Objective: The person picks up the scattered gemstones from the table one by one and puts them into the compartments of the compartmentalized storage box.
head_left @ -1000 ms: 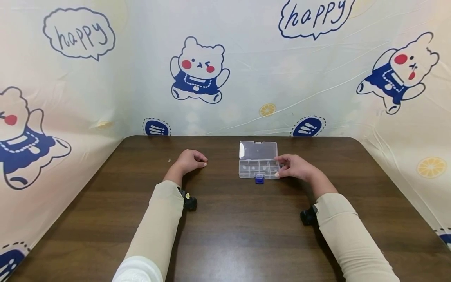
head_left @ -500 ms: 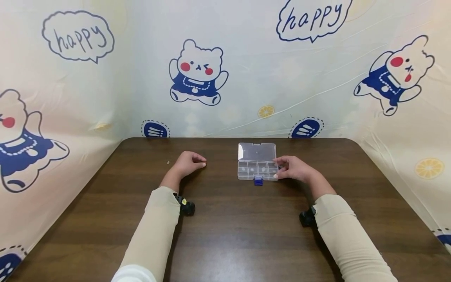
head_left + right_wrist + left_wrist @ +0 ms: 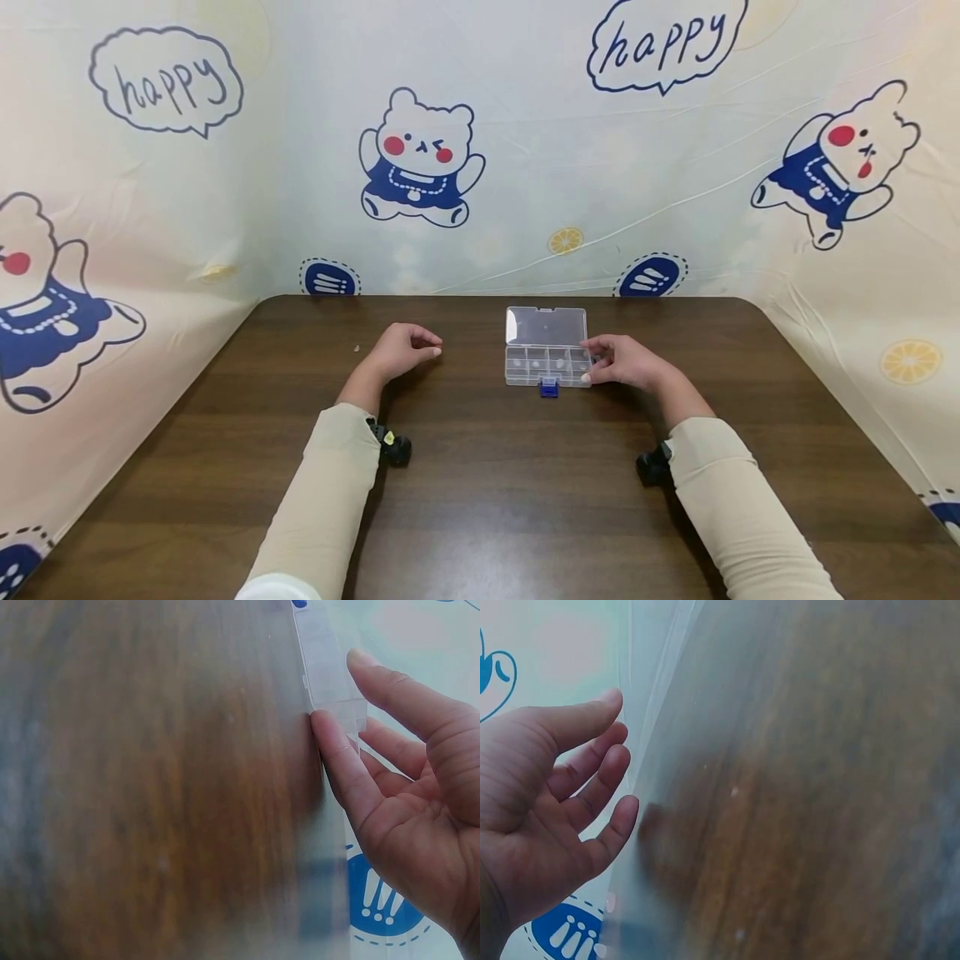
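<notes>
A clear plastic compartment box [image 3: 537, 377] with its lid [image 3: 546, 327] raised lies on the table in the head view. Its blue latch [image 3: 549, 388] hangs at the front. Small pale spots show in the compartments, too small to identify. My right hand [image 3: 628, 360] grips the box's right end, thumb at the front corner and fingers farther back. In the right wrist view, fingers [image 3: 349, 761] touch the box's end [image 3: 330, 682]. To the left of the box, my left hand [image 3: 401, 350] hovers or rests near the tabletop, fingers loosely bent, holding nothing.
The brown wooden table [image 3: 480, 500] reaches back to a printed cloth [image 3: 517, 167] that hangs behind and at both sides. A tiny pale fleck [image 3: 357, 348] lies left of my left hand. Each wrist carries a black camera [image 3: 396, 451].
The head view has tilted up slightly, so everything sits a little lower. Both hands keep nearly the same places, and the box stays where it was with its lid up.
</notes>
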### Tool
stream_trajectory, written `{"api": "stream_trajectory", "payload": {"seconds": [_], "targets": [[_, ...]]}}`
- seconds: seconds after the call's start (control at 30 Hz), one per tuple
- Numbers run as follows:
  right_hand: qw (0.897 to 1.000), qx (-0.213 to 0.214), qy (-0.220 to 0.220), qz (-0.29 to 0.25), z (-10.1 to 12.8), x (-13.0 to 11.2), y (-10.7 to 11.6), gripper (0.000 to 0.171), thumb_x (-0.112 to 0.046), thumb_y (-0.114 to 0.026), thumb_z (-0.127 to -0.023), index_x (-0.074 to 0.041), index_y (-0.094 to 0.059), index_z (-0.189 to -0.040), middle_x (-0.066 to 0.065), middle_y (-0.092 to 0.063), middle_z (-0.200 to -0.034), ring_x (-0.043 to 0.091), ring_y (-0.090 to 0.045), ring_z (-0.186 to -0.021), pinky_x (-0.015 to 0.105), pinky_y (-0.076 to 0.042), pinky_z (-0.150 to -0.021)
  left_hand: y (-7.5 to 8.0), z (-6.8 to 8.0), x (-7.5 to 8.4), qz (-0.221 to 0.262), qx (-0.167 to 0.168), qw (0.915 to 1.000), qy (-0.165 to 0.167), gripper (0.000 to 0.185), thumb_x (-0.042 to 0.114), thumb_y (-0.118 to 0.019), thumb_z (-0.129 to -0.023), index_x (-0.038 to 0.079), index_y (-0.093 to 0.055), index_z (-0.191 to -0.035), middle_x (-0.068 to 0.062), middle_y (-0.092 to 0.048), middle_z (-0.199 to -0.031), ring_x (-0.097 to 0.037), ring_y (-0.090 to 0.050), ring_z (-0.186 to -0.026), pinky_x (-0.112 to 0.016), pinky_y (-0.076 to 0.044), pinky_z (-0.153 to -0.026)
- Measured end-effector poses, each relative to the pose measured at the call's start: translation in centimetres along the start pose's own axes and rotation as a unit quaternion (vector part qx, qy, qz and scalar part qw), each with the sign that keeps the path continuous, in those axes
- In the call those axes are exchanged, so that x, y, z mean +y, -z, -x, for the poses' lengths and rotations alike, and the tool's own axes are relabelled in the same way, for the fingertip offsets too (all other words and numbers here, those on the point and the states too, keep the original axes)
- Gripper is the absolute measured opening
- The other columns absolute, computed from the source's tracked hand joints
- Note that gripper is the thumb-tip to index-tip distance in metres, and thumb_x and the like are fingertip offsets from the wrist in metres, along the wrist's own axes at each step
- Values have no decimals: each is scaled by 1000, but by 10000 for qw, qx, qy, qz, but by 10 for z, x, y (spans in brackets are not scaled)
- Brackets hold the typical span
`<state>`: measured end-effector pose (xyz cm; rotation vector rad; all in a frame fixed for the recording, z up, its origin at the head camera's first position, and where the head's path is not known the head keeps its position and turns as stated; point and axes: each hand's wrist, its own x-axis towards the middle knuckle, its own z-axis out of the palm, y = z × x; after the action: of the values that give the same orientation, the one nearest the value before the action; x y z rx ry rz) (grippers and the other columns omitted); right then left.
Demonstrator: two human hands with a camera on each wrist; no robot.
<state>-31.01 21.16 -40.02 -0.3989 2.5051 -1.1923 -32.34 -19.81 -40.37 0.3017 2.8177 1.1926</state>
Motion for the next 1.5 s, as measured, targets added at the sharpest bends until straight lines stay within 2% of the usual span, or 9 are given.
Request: {"api": "stream_trajectory", "payload": {"seconds": [0.2, 0.3, 0.4, 0.5, 0.53, 0.63, 0.7, 0.77, 1.5], "targets": [[10000, -24, 25, -50, -1, 1, -1, 72, -19, -81, -81, -1, -46, -141, 22, -49, -136, 26, -59, -99, 39, -49, -94, -1, 2, 4, 26, -21, 9999, -157, 18, 20, -73, -90, 9, -74, -104, -7, -67, -101, -23, -57, -91, -37, -49, -83], [10000, 6, 17, -69, -1, 1, -1, 71, -19, -81, -81, -2, -47, -141, 22, -50, -135, 26, -59, -99, 39, -49, -93, -1, 3, 7, 26, -18, 9999, -170, 17, 22, -73, -89, 12, -73, -103, -6, -67, -101, -24, -56, -91, -43, -47, -87], [10000, 14, 16, -63, -1, 1, 0, 71, -19, -81, -81, -2, -47, -141, 22, -50, -136, 26, -59, -99, 39, -49, -93, -3, 3, 10, -37, 7, 9998, -177, 15, 24, -73, -89, 15, -73, -101, -4, -67, -100, -25, -56, -92, -60, -30, -102], [10000, 1, 21, -71, -1, 2, 0, 71, -20, -81, -81, -2, -47, -141, 22, -49, -136, 26, -59, -99, 39, -49, -93, -4, 3, 14, -106, 30, 9998, -167, 14, 25, -73, -89, 17, -74, -100, -2, -67, -100, -24, -57, -95, -74, -7, -101], [10000, -9, 28, -68, -1, 2, 0, 72, -20, -81, -81, -2, -47, -141, 22, -49, -136, 26, -59, -99, 38, -49, -93, -4, 3, 15, -93, 13, 9998, -190, 13, 24, -73, -89, 16, -74, -100, -2, -68, -100, -24, -57, -96, -74, -6, -101], [10000, -18, 17, -94, -2, 3, 0, 72, -20, -81, -81, -2, -46, -142, 22, -49, -136, 25, -59, -99, 38, -49, -93, -6, 4, 18, -10, -72, 9996, -273, 15, 21, -73, -89, 13, -73, -102, -3, -67, -101, -24, -57, -95, -59, -25, -106], [9999, -24, 12, -102, -2, 3, -1, 72, -20, -81, -82, -2, -46, -142, 22, -49, -137, 25, -60, -99, 38, -49, -93, -7, 4, 20, 73, -143, 9992, -354, 15, 19, -73, -89, 11, -73, -102, -5, -67, -102, -24, -56, -94, -46, -41, -97], [9999, -20, 9, -109, -2, 2, -1, 72, -19, -81, -82, -2, -46, -142, 22, -49, -137, 26, -60, -100, 38, -49, -93, -9, 4, 22, 125, -202, 9988, -421, 15, 17, -73, -89, 10, -73, -103, -5, -67, -102, -23, -56, -93, -39, -48, -86], [9999, -5, 9, -149, -1, 1, 0, 72, -19, -81, -81, -3, -46, -142, 21, -49, -136, 26, -60, -101, 39, -49, -94, -17, 3, 47, 129, -507, 9952, -825, 21, 16, -73, -89, 5, -72, -107, -3, -68, -97, -23, -58, -91, -36, -51, -85]]}}
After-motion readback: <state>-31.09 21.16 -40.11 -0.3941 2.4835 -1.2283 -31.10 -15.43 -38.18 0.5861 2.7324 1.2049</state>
